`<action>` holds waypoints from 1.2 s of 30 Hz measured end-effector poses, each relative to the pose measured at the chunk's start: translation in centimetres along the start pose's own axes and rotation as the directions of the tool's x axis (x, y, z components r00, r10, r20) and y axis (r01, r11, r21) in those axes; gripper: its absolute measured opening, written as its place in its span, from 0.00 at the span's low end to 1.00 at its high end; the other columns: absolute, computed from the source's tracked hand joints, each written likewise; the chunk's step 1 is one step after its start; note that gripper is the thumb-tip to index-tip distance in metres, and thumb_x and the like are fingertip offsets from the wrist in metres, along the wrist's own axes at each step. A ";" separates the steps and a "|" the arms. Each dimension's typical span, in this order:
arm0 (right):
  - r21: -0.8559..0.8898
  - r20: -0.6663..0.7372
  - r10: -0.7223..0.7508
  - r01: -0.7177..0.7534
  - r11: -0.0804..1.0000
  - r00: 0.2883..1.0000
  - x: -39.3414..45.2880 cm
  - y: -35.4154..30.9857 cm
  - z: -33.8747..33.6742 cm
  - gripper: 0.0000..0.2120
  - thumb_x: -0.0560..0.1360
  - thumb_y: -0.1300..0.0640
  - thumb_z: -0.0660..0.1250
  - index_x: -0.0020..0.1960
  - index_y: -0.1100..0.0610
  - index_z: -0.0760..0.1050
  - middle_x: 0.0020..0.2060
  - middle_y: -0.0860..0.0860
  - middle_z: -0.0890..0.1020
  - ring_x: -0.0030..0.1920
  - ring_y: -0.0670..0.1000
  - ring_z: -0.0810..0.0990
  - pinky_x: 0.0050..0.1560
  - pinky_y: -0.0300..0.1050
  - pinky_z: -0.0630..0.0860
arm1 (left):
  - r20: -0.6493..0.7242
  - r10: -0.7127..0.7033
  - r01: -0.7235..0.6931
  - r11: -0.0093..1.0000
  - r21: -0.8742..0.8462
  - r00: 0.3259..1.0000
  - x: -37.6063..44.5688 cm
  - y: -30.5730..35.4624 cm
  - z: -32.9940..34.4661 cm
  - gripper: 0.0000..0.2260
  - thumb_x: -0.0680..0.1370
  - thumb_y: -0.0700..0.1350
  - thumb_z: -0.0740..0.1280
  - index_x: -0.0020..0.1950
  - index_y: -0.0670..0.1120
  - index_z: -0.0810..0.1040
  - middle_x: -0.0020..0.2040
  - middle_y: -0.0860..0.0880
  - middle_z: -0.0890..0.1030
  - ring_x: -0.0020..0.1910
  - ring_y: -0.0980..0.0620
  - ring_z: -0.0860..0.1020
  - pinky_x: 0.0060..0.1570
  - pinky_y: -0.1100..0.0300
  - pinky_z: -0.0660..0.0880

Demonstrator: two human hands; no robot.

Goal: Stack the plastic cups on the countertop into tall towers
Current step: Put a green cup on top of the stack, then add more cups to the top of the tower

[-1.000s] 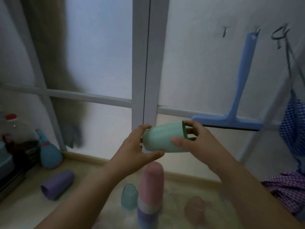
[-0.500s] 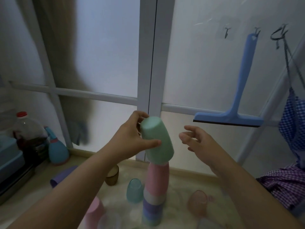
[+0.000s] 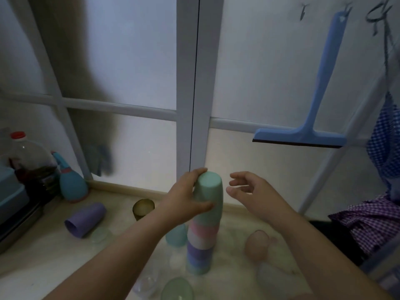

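A tower of nested upside-down cups (image 3: 200,245) stands on the pale countertop (image 3: 39,256), banded pink, white, purple and green. A mint green cup (image 3: 211,191) sits upside down on top, pushed down over the pink one. My left hand (image 3: 186,200) grips that cup from its left side. My right hand (image 3: 251,191) hovers just right of it, fingers apart, holding nothing. Loose cups lie around: a purple one (image 3: 85,219) on its side, a teal one (image 3: 176,234) behind my left wrist, a pink one (image 3: 257,245), an amber one (image 3: 142,207), a green one (image 3: 177,289).
A frosted window with a white frame (image 3: 192,83) backs the counter. A blue squeegee (image 3: 307,126) hangs at the right, above checked cloth (image 3: 372,221). At the left stand a red-capped bottle (image 3: 28,156), a blue spray bottle (image 3: 71,185) and a blue box (image 3: 10,198).
The mint cup went from sideways in both hands to upside down on the tower, then slid down over the pink cup. My right hand let go and drew aside.
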State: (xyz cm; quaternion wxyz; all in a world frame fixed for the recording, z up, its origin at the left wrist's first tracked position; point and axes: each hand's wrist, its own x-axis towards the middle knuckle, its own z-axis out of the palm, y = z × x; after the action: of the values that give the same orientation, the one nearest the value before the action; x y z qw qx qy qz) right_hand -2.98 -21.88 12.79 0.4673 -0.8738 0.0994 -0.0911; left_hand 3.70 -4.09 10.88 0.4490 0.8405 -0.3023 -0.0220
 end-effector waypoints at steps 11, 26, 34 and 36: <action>-0.089 0.010 0.112 -0.111 0.990 0.994 3.6 6.5 1.1 0.16 0.72 0.52 0.69 0.59 0.51 0.73 0.48 0.46 0.79 0.44 0.43 0.78 0.37 0.34 0.71 | -0.228 -0.048 0.028 0.996 -0.089 0.972 1.6 -1.9 -2.7 0.14 0.74 0.49 0.67 0.58 0.53 0.70 0.50 0.55 0.78 0.48 0.58 0.77 0.45 0.65 0.73; -0.371 0.599 0.071 0.199 0.907 0.797 10.8 15.6 5.4 0.33 0.68 0.53 0.73 0.70 0.49 0.64 0.67 0.48 0.72 0.62 0.50 0.73 0.64 0.46 0.70 | -0.278 -0.394 0.378 0.919 -0.108 0.876 1.2 -8.5 -0.5 0.10 0.74 0.44 0.66 0.55 0.50 0.73 0.48 0.49 0.79 0.47 0.54 0.78 0.42 0.63 0.74; -0.306 0.746 -0.059 0.420 0.855 0.663 13.2 16.8 8.5 0.36 0.64 0.47 0.74 0.69 0.48 0.65 0.66 0.48 0.72 0.66 0.49 0.70 0.69 0.47 0.64 | -0.349 -0.440 0.422 0.897 -0.131 0.828 -0.3 -7.8 0.7 0.08 0.72 0.47 0.70 0.49 0.57 0.75 0.48 0.46 0.81 0.49 0.46 0.79 0.53 0.46 0.77; -0.271 0.772 -0.085 0.448 0.852 0.630 13.4 16.9 8.8 0.35 0.66 0.49 0.74 0.69 0.52 0.65 0.66 0.50 0.72 0.65 0.50 0.70 0.68 0.45 0.64 | -0.369 -0.450 0.434 0.891 -0.131 0.813 -0.7 -7.6 1.0 0.09 0.72 0.47 0.70 0.50 0.56 0.75 0.48 0.46 0.82 0.49 0.47 0.80 0.54 0.47 0.76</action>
State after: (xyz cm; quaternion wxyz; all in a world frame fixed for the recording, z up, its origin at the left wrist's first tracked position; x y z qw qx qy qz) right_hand 10.70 -27.50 -5.28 0.2380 -0.9209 -0.2137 0.2230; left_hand 6.48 -1.32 4.31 0.4994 0.8656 -0.0028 0.0355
